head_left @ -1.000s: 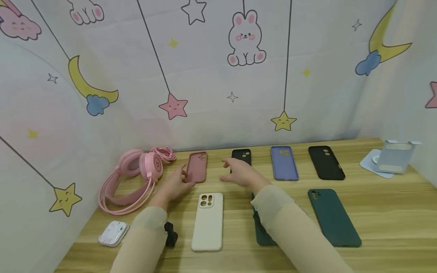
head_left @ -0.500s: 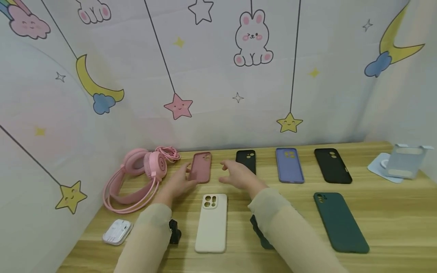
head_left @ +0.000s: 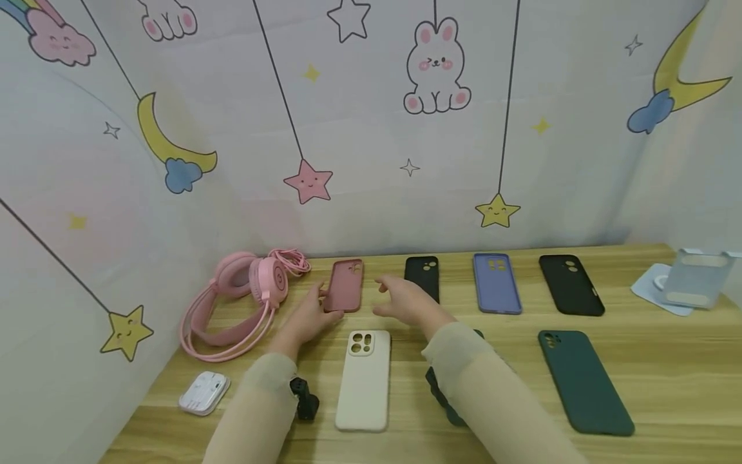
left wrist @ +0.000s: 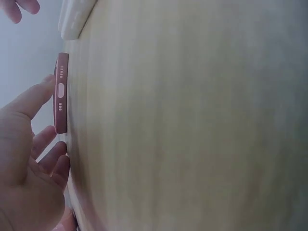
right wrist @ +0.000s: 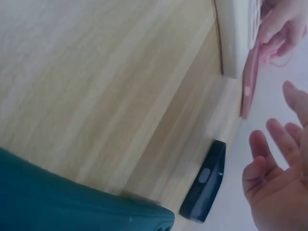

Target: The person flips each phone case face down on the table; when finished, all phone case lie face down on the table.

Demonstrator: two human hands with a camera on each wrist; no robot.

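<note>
On the wooden desk (head_left: 666, 361) lay two rows of phone cases. In the far row, a black case (head_left: 422, 277), a lavender case (head_left: 496, 291) and another black case (head_left: 570, 284) sat side by side with gaps between them, all lengthwise toward the wall. The near row held a cream case (head_left: 363, 379) and a dark green case (head_left: 584, 381), camera cut-outs at their far ends; a further dark case (head_left: 443, 396) was mostly hidden beneath the right sleeve. Pink headphones (head_left: 240, 303) with a coiled cord rested at the left by the wall, a small white earbud box (head_left: 203, 393) lay nearer the desk's front edge, and a pale blue stand (head_left: 692, 278) stood at the far right. No open container showed its contents.

The pink case (head_left: 344, 285) lay at the left end of the far row, its long axis pointing toward the wall, camera cut-out at the far end. The left hand (head_left: 307, 317) touched its near left edge with fingers relaxed and extended, not clasping it; the left wrist view showed a fingertip against the case's port end. The right hand (head_left: 406, 301) hovered released, fingers spread, just right of the pink case and in front of the nearer black case, partly covering it.
</note>
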